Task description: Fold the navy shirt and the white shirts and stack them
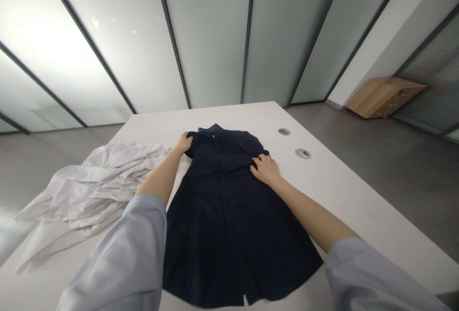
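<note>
A dark navy shirt lies spread flat on the white table, collar at the far end. My left hand is closed around the fabric at the shirt's left shoulder, near the collar. On the shirt's right shoulder area rests my right hand, fingers curled and pressing into the cloth. Both forearms are bare, with pale blue sleeves pushed up.
A heap of crumpled white garments lies on the table to the left of the shirt. Two round cable grommets sit in the tabletop at the right. Frosted glass walls stand behind; a wooden cabinet is on the floor far right.
</note>
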A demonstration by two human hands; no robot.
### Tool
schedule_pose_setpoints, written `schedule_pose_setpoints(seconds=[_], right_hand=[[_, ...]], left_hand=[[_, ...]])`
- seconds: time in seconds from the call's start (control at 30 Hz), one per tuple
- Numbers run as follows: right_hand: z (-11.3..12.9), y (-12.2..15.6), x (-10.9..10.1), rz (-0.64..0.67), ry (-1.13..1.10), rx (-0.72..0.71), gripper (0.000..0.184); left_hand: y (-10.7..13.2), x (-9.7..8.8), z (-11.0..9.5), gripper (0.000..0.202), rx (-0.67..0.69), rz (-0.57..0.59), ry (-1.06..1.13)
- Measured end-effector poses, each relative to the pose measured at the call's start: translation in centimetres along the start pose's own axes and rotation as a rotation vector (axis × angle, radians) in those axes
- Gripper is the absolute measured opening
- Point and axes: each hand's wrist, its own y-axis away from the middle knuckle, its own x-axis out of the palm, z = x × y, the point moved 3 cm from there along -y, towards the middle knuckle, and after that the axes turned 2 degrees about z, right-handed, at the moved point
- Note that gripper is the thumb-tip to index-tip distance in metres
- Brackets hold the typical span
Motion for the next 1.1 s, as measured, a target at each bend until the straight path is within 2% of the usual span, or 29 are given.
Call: schedule_pose_setpoints(seconds=[0.07, 0.13, 0.2, 0.23, 0.33, 0.4, 0.47, 0.53, 0.63, 0.73, 0.83, 0.93, 1.1], right_hand=[[-0.3, 0.3, 0.2, -0.014, 0.029, 0.026, 0.047], [-0.6, 0.6, 0.3, -0.032, 0.04, 0.058, 0.049], [-0.7, 0.6, 0.2, -0.031, 0.041, 0.081, 0.049], [-0.7, 0.5, 0.1, -0.024, 0.04, 0.084, 0.049], [-0.4, -0.1, -0.4, -0.022, 0.015, 0.028, 0.044], [0.2, -0.6, -0.5, -0.043, -0.046, -0.086, 0.045], [1.1, -0.9, -0.2, -0.051, -0.122, -0.201, 0.049], [1.8, -1.1, 0.6, -0.027, -0.164, -0.234, 0.057], [2.3, -1.4, 2.1, 0.043, -0.148, -0.196, 0.07], [2.1, -1.9, 2.8, 0.105, -0.128, -0.185, 0.078], [1.4, -2.7, 2.7, 0.152, -0.127, -0.124, 0.082], [1.2, -3.0, 2.4, 0.177, -0.113, -0.065, 0.082], [1.4, -2.0, 2.3, 0.167, -0.08, -0.059, 0.078]], left_hand=[[-0.4, -2.3, -0.5, 0.028, 0.014, -0.081, -0.149], [0.0, -4.1, -1.4, 0.037, 0.077, -0.228, -0.376], [1.2, -4.6, -2.3, 0.045, 0.156, -0.318, -0.561], [2.0, -4.4, -2.5, 0.047, 0.177, -0.317, -0.603], [4.7, -2.9, -2.1, 0.046, 0.153, -0.248, -0.629], [6.7, -1.6, -1.4, 0.041, 0.147, -0.216, -0.616], [8.9, -0.2, -0.7, 0.033, 0.213, -0.193, -0.599], [11.1, 1.2, -0.2, 0.032, 0.304, -0.155, -0.591], [14.2, 3.0, 0.4, 0.049, 0.38, -0.05, -0.656], [16.4, 4.1, 0.9, 0.064, 0.336, 0.072, -0.785], [18.1, 4.5, 1.0, 0.066, 0.266, 0.154, -0.853], [19.7, 4.9, 0.9, 0.065, 0.237, 0.184, -0.861], [22.5, 5.4, 0.9, 0.064, 0.234, 0.275, -0.778]])
